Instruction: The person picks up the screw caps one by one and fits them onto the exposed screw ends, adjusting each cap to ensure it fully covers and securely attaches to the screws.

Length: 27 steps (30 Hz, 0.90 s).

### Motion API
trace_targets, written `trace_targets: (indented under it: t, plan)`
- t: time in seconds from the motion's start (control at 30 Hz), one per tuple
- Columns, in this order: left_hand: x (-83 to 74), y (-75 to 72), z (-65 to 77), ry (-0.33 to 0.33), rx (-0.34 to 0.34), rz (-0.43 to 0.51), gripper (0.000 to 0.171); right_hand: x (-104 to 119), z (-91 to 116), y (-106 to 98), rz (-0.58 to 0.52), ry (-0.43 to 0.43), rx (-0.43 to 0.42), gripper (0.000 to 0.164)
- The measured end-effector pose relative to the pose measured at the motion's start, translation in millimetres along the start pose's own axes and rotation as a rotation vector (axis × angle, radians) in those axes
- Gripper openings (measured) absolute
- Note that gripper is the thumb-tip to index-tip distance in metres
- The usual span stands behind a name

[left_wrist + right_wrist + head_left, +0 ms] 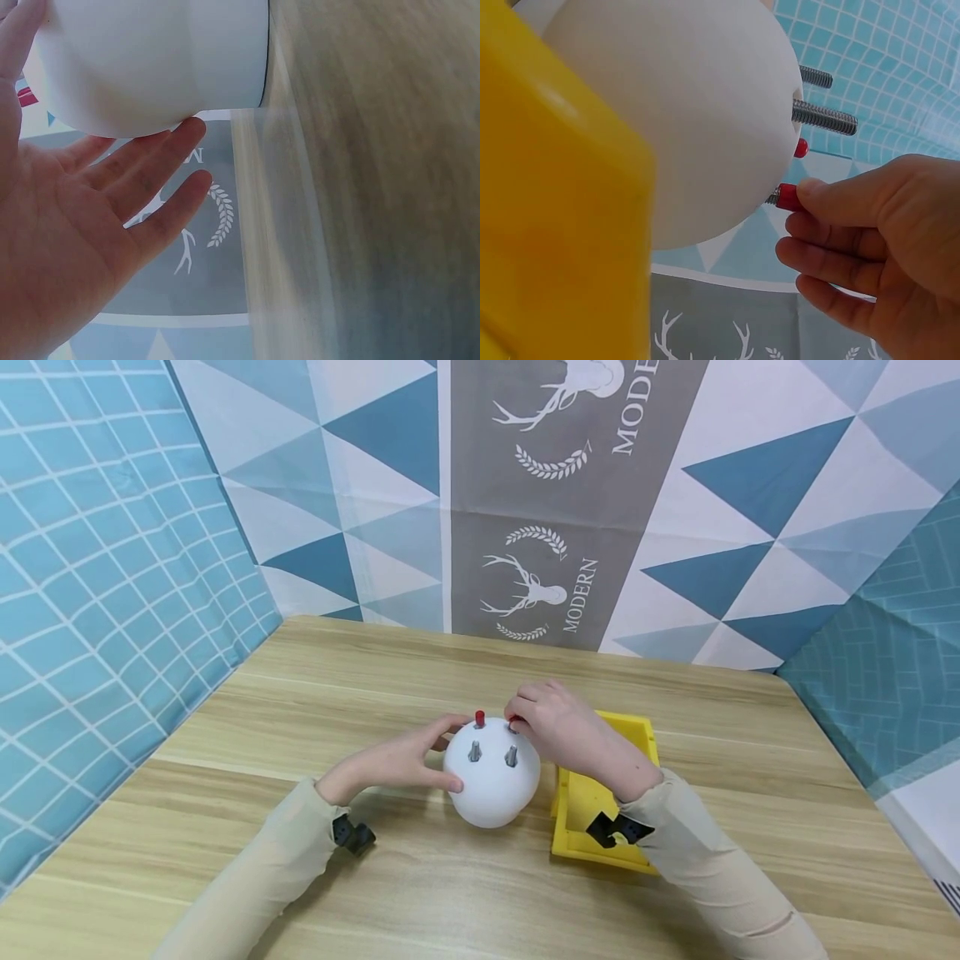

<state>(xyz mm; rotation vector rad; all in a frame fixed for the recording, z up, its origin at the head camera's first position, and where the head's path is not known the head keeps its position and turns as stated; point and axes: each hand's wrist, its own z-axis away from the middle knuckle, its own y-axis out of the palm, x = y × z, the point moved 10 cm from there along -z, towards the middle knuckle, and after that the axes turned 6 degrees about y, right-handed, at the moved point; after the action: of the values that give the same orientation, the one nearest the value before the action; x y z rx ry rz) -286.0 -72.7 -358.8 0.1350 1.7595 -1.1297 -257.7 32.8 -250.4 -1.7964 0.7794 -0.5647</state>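
A round white body (491,793) sits on the table, with several threaded metal studs projecting from its top. The left hand (401,760) holds it from the side, thumb at the front and fingers round the back; in the left wrist view the fingertips touch its white wall (157,60). At the far right stud, the right hand (558,727) pinches a red cap (788,197) between thumb and index finger. Some thread shows between that cap and the white surface. Another red cap (480,718) sits on the far left stud. The two nearer studs (825,118) are bare metal.
Just right of the white body stands a yellow bin (566,843), partly under the right forearm. The wood-grain table (360,668) reaches back to a patterned cloth wall (390,527). Black straps with small cameras circle both wrists.
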Motion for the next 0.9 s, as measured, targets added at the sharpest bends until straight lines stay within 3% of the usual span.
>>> trace_targets:
  t: [0.9]
  plan:
    - [0.0,0.8,-0.6,0.004,-0.005,-0.008,0.082,-9.4,1.9,6.8,-0.085,0.002,0.085,0.013]
